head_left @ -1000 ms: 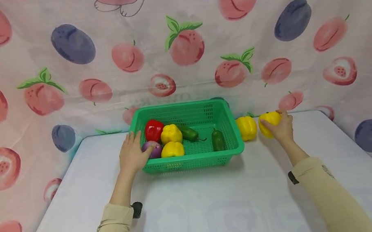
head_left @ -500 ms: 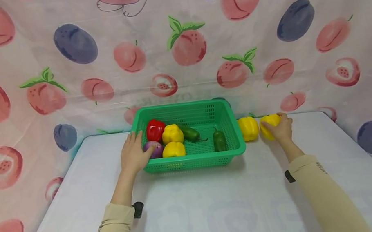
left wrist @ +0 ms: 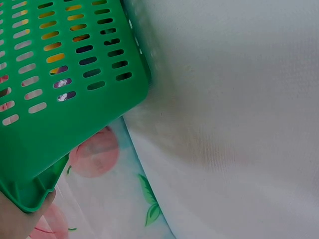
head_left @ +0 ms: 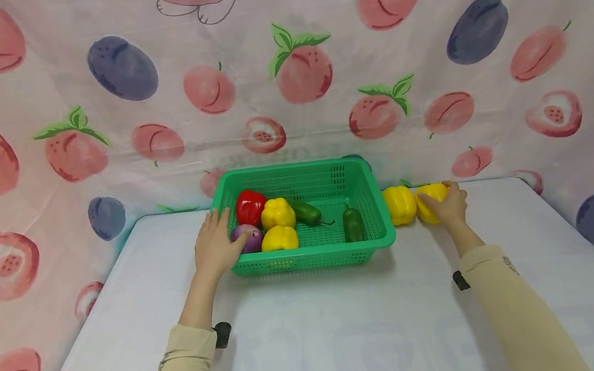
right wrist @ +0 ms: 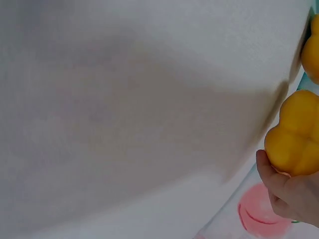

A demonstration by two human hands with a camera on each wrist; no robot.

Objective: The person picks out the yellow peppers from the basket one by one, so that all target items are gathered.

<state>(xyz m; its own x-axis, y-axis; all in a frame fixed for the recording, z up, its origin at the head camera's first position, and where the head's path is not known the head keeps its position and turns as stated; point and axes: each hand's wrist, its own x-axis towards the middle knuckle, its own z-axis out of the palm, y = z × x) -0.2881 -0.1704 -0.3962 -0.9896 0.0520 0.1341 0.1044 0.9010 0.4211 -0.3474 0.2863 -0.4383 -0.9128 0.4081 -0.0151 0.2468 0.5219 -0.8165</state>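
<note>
Right hand [head_left: 454, 205] grips a bulbous yellow bell pepper [right wrist: 294, 137] between thumb and fingers, right of the rectangular, perforated green plastic basket [head_left: 321, 257]. Left hand [head_left: 212, 247] rests, fingers extended, on the basket's left rim.

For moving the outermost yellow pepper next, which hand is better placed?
Right, I'd say: the right hand holds the outermost yellow pepper, while the left hand rests on the left rim of the green basket, across from that pepper.
</note>
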